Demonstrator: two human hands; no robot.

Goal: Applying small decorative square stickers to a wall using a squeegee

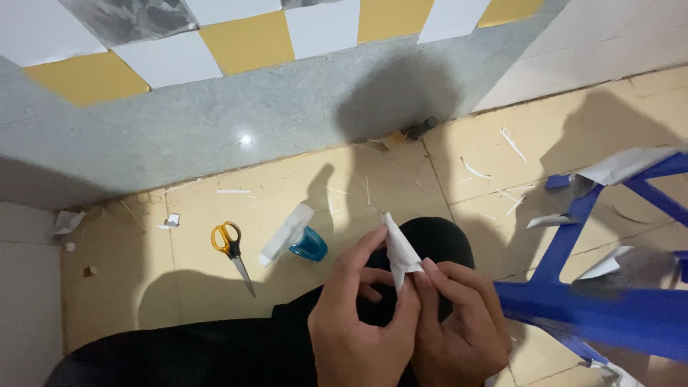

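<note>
Both hands, left hand (358, 322) and right hand (459, 322), pinch a folded white paper (398, 251) in closed fingers; scissors (231, 247), a tape dispenser (295, 240) and paper scraps (512, 143) lie on the floor (201, 287) near the wall edge, a blue stool (609, 308) just beside.

Two hands (408, 315), one folded paper piece (398, 251), one scissors (231, 247), one tape dispenser (295, 238), one blue stool (609, 287)

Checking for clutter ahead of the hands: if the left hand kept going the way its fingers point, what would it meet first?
Probably the folded white paper that the left hand already pinches together with the right hand; beyond it lies the dark-clothed knee, then floor, though depth is unclear.
</note>
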